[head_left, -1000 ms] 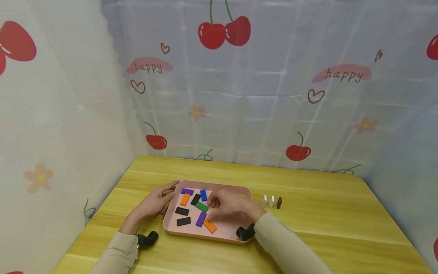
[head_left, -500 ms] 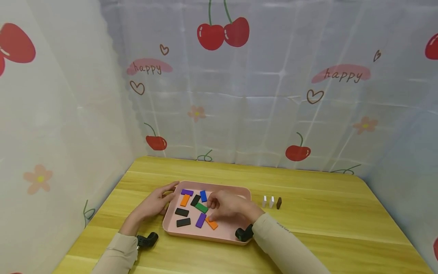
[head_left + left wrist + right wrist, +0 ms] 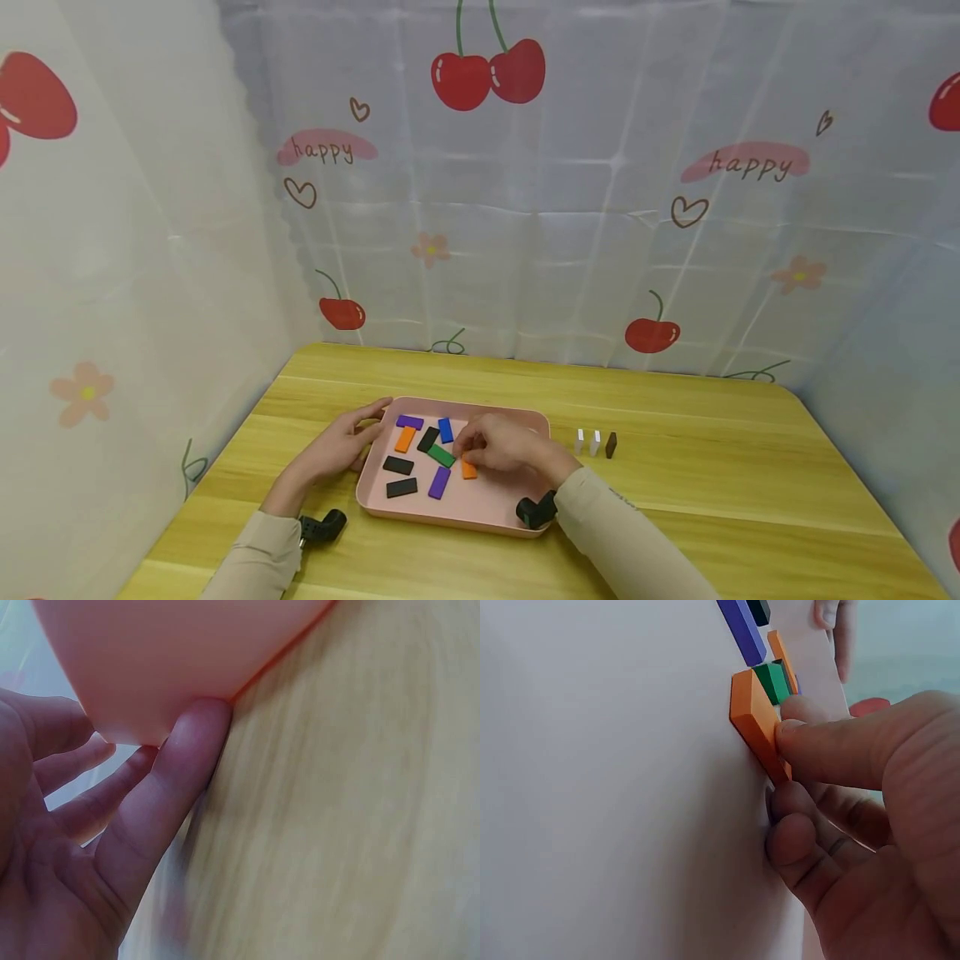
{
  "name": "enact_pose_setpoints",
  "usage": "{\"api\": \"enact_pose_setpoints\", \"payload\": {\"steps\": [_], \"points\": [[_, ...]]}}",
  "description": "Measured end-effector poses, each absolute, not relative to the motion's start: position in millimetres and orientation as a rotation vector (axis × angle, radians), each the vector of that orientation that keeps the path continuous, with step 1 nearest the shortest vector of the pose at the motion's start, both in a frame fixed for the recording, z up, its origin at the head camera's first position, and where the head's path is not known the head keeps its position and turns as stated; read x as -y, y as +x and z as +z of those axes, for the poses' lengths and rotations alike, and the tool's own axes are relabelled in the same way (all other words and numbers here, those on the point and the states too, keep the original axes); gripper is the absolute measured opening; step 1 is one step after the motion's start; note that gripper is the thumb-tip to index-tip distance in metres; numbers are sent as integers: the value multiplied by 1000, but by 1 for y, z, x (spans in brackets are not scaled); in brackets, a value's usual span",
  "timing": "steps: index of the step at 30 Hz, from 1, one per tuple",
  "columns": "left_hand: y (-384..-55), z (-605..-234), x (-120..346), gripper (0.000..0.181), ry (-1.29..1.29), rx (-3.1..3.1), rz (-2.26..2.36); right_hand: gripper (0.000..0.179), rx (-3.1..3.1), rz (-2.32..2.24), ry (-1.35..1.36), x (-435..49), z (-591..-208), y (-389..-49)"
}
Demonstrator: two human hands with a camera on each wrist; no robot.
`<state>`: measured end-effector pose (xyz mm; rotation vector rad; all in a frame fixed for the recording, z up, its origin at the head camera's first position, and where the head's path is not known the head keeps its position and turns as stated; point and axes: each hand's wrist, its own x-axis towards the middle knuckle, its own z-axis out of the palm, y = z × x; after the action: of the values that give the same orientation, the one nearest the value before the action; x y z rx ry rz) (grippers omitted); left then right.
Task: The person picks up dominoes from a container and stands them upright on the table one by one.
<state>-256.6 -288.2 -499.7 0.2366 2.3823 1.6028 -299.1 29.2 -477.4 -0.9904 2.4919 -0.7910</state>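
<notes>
My right hand (image 3: 497,443) is low inside the pink tray (image 3: 420,513) and pinches an orange rectangular block (image 3: 756,716). In the right wrist view the thumb presses the block's side; the fingers behind it are partly hidden. A green block (image 3: 441,455) and a purple block (image 3: 439,482) lie close by on its left. My left hand (image 3: 341,439) rests against the tray's left end. Seen from the left wrist, its thumb (image 3: 199,735) touches the outer wall and its other fingers lie spread at the edge.
More blocks lie in the tray: a blue one (image 3: 446,430), another orange one (image 3: 405,439), another purple one (image 3: 409,422) and several black ones (image 3: 398,465). Right of the tray, two white blocks (image 3: 596,442) and a brown block (image 3: 611,445) stand upright on the wooden table (image 3: 720,492). Printed curtains surround it.
The front orange block has shifted up and away from the purple one, turning more upright in the head view, with my right thumb moving along. My left hand keeps its place.
</notes>
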Motion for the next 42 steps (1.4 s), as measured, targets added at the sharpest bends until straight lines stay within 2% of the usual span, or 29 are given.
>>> {"api": "enact_pose_setpoints", "payload": {"steps": [19, 24, 32, 42], "points": [[-256, -498, 289, 54, 238, -2372, 1609, 14, -2574, -736, -855, -28, -474, -295], [-256, -498, 289, 55, 249, -2372, 1608, 13, -2563, -734, -928, -27, -475, -296], [-256, -498, 289, 55, 267, -2380, 1601, 29, -2543, -753, -995, -24, -478, -297], [-256, -498, 289, 54, 261, -2368, 1609, 22, -2549, -713, -997, -21, -477, -296]]}}
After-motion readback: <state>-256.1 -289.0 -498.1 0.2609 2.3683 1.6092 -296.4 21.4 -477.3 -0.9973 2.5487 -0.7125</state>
